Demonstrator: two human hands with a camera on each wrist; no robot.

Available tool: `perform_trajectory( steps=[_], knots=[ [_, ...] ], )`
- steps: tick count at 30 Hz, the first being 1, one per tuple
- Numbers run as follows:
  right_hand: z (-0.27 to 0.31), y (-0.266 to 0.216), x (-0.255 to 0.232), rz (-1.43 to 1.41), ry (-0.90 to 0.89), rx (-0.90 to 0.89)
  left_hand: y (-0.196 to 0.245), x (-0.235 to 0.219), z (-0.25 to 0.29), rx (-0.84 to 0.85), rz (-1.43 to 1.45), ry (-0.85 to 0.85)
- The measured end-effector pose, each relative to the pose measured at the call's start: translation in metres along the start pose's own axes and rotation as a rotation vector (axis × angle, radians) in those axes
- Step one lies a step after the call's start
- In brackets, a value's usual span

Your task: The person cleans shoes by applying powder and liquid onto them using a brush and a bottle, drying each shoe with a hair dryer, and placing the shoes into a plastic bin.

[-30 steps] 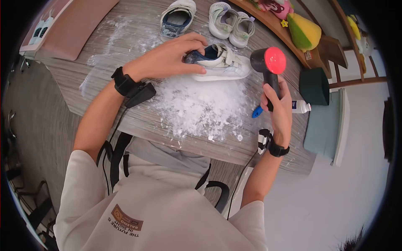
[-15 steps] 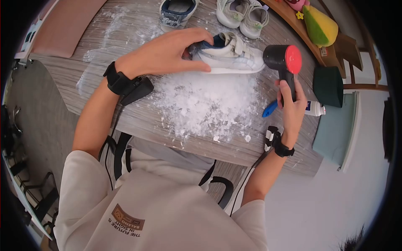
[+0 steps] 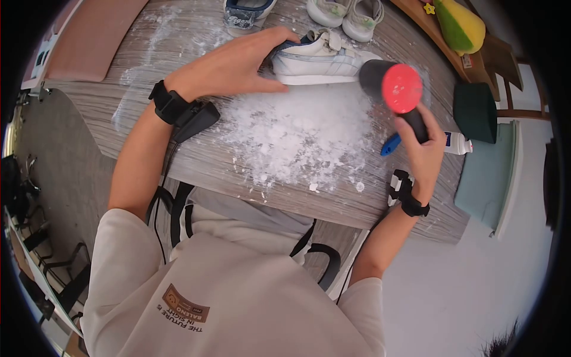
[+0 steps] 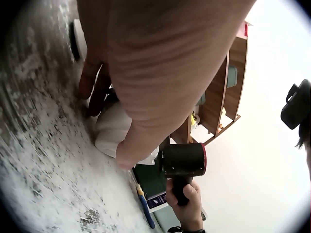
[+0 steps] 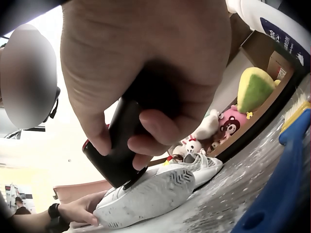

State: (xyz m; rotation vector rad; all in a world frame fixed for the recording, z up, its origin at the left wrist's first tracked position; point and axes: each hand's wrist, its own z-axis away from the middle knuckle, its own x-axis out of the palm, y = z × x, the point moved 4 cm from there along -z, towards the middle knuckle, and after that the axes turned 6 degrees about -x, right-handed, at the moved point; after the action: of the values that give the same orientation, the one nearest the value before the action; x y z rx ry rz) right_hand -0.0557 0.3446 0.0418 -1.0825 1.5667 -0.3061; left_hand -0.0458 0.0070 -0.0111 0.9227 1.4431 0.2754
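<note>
A white sneaker [image 3: 321,64] with strap closures lies over the powdery tabletop, its side facing the person. At its heel, my left hand [image 3: 232,64] grips it, fingers up at the collar and thumb low by the sole. My right hand [image 3: 427,143] holds a black hair dryer [image 3: 372,77] with a red rear end by its handle. The dryer's nozzle overlaps the sneaker's toe in the head view. From the right wrist view, the patterned sole [image 5: 150,196] shows, tilted up, with the nozzle close above. White powder [image 3: 297,137] lies heaped in front of the sneaker.
A blue-handled brush [image 3: 391,144] and a white bottle [image 3: 458,143] lie beyond my right hand. Another sneaker [image 3: 241,21] and a pair of small shoes [image 3: 360,24] stand behind. A wooden shelf with plush toys [image 3: 461,27] borders the far right; a pink panel [image 3: 95,38] the left.
The sneaker has rolled so more of its side shows and less of its opening. The dryer has come down and left over the toe, its red end turning toward the head camera.
</note>
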Motion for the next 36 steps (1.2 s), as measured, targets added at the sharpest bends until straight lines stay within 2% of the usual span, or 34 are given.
perform_trajectory(
  steps=[4,9,12,15,18,23,27,31,36],
  knots=[
    [-0.004,0.008,0.004,-0.082,0.078,0.267,0.002,0.002,0.001,0.021,-0.038,0.02],
    [-0.006,0.003,0.019,-0.174,0.083,0.236,0.004,-0.001,0.002,0.025,0.028,0.024],
    [-0.002,0.007,0.02,-0.108,0.059,0.222,0.005,-0.001,0.001,0.017,0.025,0.018],
    [-0.001,-0.002,0.023,0.005,0.001,0.0,0.004,0.0,0.002,0.042,-0.032,0.049],
    [-0.002,-0.008,0.023,0.066,-0.032,-0.051,0.001,0.0,0.0,0.043,0.002,0.021],
    [-0.003,-0.006,0.02,-0.003,0.046,0.045,0.004,-0.003,0.001,0.021,0.007,0.004],
    [-0.002,-0.004,0.016,0.052,0.088,0.019,0.004,-0.002,0.0,0.035,0.004,-0.014],
    [-0.003,0.003,0.014,-0.015,0.152,0.071,0.002,-0.001,0.001,0.031,0.007,0.006],
    [-0.003,0.01,0.008,-0.081,0.233,0.225,0.004,0.0,0.001,0.049,-0.044,0.015]
  ],
)
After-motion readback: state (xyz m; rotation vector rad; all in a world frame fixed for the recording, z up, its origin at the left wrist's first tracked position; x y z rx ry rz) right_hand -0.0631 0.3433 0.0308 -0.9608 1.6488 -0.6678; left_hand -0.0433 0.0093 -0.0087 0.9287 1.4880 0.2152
